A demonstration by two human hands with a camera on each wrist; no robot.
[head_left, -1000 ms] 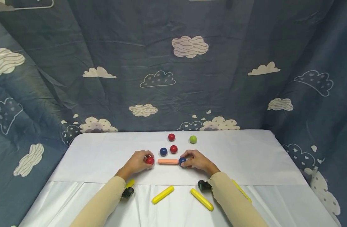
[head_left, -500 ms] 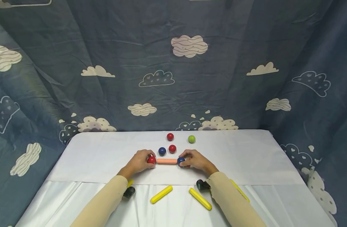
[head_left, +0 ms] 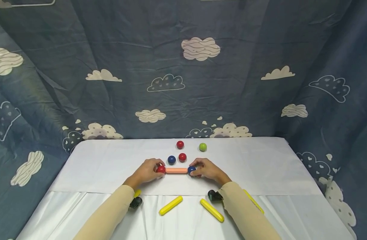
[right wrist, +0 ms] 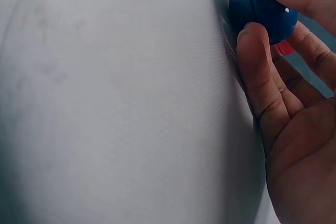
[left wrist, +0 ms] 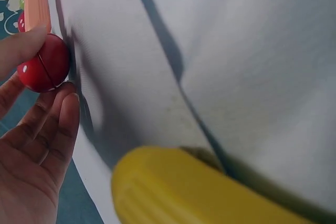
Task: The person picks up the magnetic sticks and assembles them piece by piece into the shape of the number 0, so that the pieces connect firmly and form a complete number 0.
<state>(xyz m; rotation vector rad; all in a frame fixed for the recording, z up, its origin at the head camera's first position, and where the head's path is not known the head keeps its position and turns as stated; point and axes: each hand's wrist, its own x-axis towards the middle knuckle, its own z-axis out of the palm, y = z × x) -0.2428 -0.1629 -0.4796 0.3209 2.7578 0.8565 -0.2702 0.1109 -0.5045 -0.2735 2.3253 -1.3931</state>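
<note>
At the middle of the table, an orange stick (head_left: 176, 170) lies crosswise between two balls. My left hand (head_left: 146, 170) pinches a red ball (head_left: 160, 169) against the stick's left end; the left wrist view shows this red ball (left wrist: 47, 64) between thumb and fingers, with a thin seam round it. At the other end my right hand (head_left: 208, 170) grips a blue ball (head_left: 191, 170), which touches the stick. Close up in the right wrist view, the blue ball (right wrist: 262, 9) sits between thumb and fingertips. Something red (right wrist: 284, 48), mostly hidden, shows behind those fingers.
Behind the stick are a second blue ball (head_left: 171, 160), two more red balls, one near (head_left: 182, 157) and one far (head_left: 180, 144), and a green ball (head_left: 203, 147). Yellow sticks (head_left: 170, 205) lie on the white cloth in front, some partly under the forearms.
My left hand has slid the red ball rightward, closing the gap to the orange stick. The right hand keeps its grip on the blue ball. The head view has shifted slightly.
</note>
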